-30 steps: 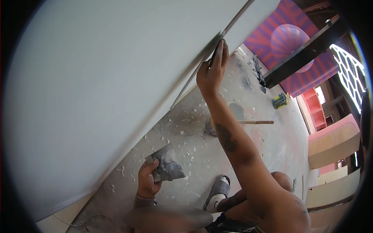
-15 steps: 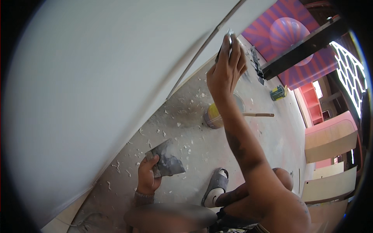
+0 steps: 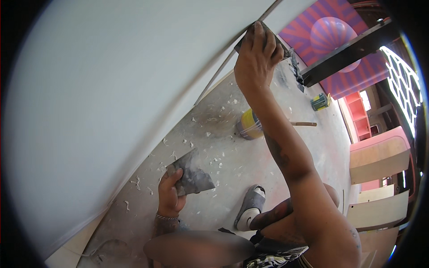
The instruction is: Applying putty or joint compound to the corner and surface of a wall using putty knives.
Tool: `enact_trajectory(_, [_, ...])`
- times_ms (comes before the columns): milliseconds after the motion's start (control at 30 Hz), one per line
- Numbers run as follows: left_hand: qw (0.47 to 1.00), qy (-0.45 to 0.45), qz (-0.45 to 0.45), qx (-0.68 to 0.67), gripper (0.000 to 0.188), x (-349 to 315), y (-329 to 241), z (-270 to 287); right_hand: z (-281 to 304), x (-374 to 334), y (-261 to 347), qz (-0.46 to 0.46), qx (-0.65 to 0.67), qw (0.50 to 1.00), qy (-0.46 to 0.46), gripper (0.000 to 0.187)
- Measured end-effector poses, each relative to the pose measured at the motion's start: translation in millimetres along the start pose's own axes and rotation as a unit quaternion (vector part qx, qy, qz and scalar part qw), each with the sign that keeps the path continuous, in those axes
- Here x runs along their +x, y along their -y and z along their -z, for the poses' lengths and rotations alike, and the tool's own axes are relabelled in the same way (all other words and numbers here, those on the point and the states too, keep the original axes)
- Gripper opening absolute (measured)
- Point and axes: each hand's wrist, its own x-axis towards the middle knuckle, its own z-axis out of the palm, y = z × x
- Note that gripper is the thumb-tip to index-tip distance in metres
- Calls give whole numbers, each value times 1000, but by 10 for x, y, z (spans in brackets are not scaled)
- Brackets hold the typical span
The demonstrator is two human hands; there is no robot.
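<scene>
My right hand (image 3: 254, 62) stretches up to the white panel (image 3: 111, 80), closed on a dark flat putty scraper (image 3: 241, 43). The scraper lies against the panel across a dark seam (image 3: 214, 80); my fingers cover much of its blade. Lower down, my left hand (image 3: 170, 192) grips a grey, paste-smeared flat plate (image 3: 193, 175) by its edge, thumb on top. That plate is held over the floor, apart from the panel.
Pale scraps litter the grey floor (image 3: 214, 165). A yellow-and-grey bucket (image 3: 249, 125) stands beneath my right forearm, near a stick (image 3: 304, 124). Farther off are a green tin (image 3: 319, 102), a dark beam (image 3: 348, 53), a purple-and-pink striped panel (image 3: 357, 85) and curved boards (image 3: 380, 163).
My right hand has turned and shifted slightly left and up, bringing the scraper's broad side onto the seam. My left hand and its plate have hardly moved.
</scene>
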Motion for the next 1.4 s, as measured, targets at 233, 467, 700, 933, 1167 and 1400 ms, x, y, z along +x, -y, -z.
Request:
enact_trajectory(233, [1000, -6, -6, 5, 42, -89, -110, -25, -48, -56, 108, -4, 14, 1000, 18, 42])
enact_trajectory(467, [1000, -14, -11, -3, 40, -90, -86, -6, -142, -209, 148, -2, 17, 1000, 17, 40])
enact_trajectory(700, [1000, -20, -16, 12, 39, -29, -59, -13, -260, -477, 202, 23, -17, 999, 25, 38])
enact_trajectory(933, [997, -65, -30, -17, 36, -18, -372, -252, 339, -813, 336, -6, 212, 940, 267, 47])
enact_trajectory(1167, [997, 8, 61, -41, 25, 326, -603, -774, 906, -1018, -127, 23, 715, 692, 95, 65])
enact_trajectory(1400, [977, -73, -84, 181, 36, 336, -592, -1719, 140, -989, -660, 28, 655, 742, 140, 61])
